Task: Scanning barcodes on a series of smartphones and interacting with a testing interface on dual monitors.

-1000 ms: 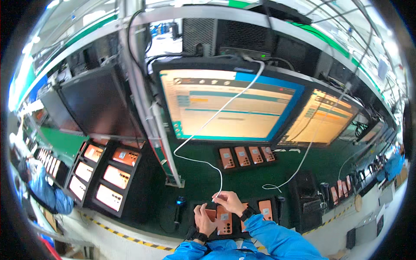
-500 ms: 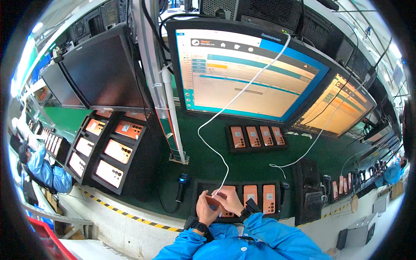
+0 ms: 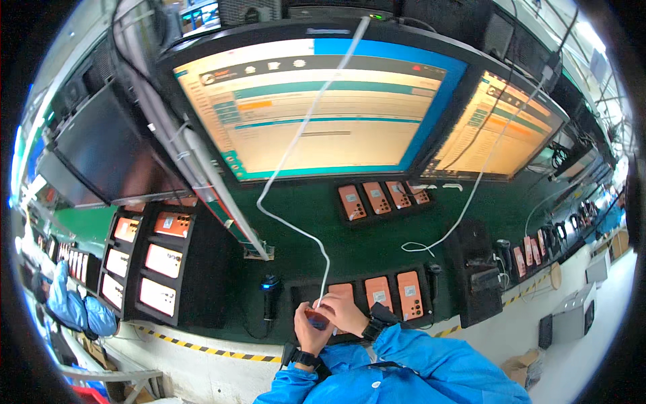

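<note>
You're in what looks like an electronics factory: your green workbench (image 3: 377, 246) carries monitors (image 3: 367, 145) and black trays (image 3: 305, 293) of phones (image 3: 409, 296), with hazard-striped tape (image 3: 212, 351) and a blue-clad co-worker (image 3: 67, 299) nearby.

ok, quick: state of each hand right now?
Left hand: closed around a slim, dark-faced rectangular phone.
Right hand: fingers at the lower end of the thin white cable, by the phone; whether pinching it cannot be told.

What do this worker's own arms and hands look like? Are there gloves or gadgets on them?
No gloves show on the left hand or the right hand. Both arms wear loose, wrinkled, bright blue sleeves. Each wrist has a black band, left and right, with a dark, blocky piece attached; its finer details are too small to tell.
</note>
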Demonstrator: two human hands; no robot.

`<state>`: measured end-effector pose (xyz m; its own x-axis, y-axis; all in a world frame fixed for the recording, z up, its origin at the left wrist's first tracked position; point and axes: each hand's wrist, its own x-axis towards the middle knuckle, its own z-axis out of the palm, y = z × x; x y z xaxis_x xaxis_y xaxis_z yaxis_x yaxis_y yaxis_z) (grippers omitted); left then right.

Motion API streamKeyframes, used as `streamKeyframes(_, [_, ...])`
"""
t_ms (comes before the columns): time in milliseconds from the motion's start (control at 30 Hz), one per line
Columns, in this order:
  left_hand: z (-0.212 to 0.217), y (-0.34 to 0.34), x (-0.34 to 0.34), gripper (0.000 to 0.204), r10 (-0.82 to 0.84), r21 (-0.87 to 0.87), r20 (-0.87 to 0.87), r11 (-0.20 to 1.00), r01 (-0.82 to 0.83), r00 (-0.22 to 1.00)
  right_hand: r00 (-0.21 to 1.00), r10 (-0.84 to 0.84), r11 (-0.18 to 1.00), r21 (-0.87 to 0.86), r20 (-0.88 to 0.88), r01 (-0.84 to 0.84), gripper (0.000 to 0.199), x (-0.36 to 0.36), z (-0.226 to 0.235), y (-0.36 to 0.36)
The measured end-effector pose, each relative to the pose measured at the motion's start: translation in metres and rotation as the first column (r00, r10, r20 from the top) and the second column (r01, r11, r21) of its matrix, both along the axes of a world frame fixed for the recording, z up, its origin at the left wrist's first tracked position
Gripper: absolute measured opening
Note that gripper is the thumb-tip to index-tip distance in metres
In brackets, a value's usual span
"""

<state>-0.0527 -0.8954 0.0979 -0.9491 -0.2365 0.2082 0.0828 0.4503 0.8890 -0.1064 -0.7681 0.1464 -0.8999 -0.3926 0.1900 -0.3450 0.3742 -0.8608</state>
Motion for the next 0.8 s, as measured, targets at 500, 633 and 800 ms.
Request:
streamKeyframes(500, [0.003,0.004,-0.017,0.087,-0.052,-0.027,0.091,0.998,0.055,0.994,0.986,-0.057,0.998,-0.025,0.158,0.062,0.029,0.011,-0.004,0.022])
streamKeyframes(633, [-0.009,0.01,-0.078,0.085,0.044,-0.151,0.153,0.988,-0.02,0.987,0.923,-0.358,0.933,0.025,0.14,0.358,0.04,0.015,0.001,0.098])
streamKeyframes(800, [0.002,0.012,-0.095,0.084,0.106,-0.48,0.045,0.874,-0.072,0.993,0.569,-0.778,0.499,0.287,-0.268,0.817,0.042,0.013,-0.033,0.226])
